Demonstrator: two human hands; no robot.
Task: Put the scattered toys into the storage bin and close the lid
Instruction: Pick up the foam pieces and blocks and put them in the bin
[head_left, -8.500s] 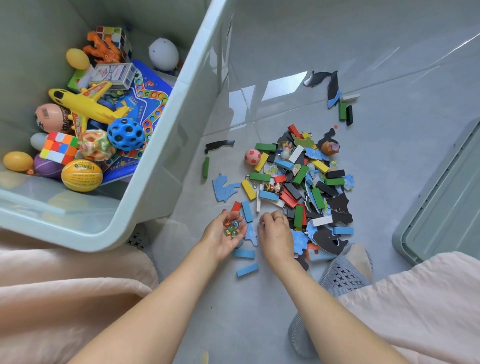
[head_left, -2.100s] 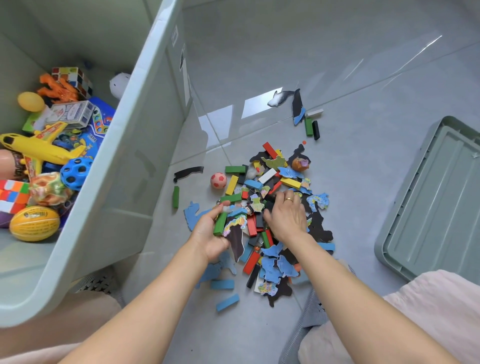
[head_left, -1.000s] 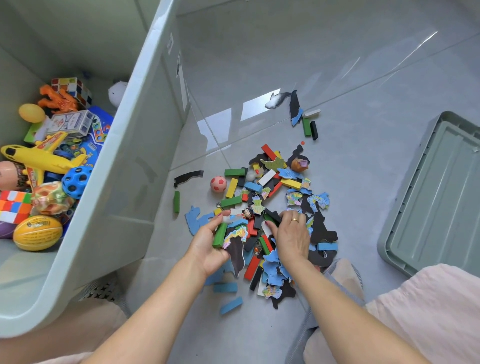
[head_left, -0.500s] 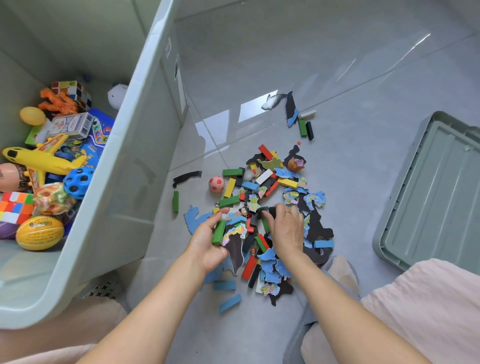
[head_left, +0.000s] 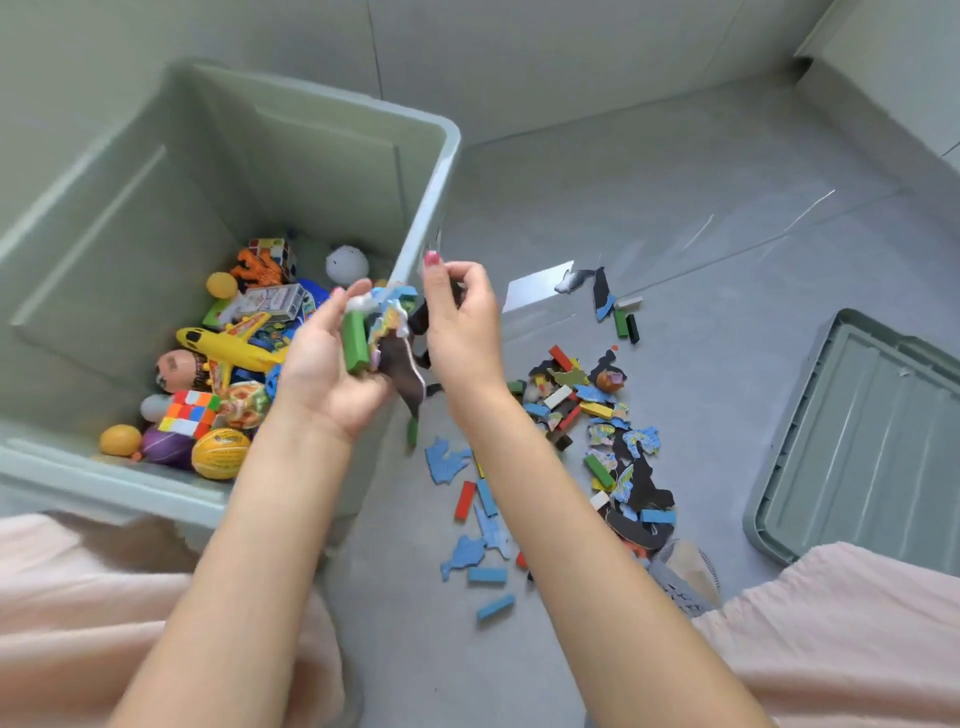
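Observation:
My left hand (head_left: 327, 374) is raised at the storage bin's (head_left: 423, 218) right rim, gripping a handful of toy pieces: a green block (head_left: 355, 340) and flat puzzle shapes (head_left: 395, 332). My right hand (head_left: 460, 322) is just beside it, fingers curled round dark pieces held against the same bunch. The pale green bin holds several toys, among them a yellow plane (head_left: 228, 345) and a colour cube (head_left: 188, 413). Blocks and puzzle pieces (head_left: 587, 415) lie scattered on the grey floor to the right. The lid (head_left: 872, 441) lies on the floor at far right.
A few pieces (head_left: 608, 301) lie apart near the far floor seam. Loose blue pieces (head_left: 483, 551) lie near my knees. A grey slipper (head_left: 680, 577) sits by the pile. Pink fabric covers my legs at both lower corners.
Both hands have lifted off the floor pile with a bunch of pieces and moved up and left to the bin's rim. The view tilted up, showing more of the bin.

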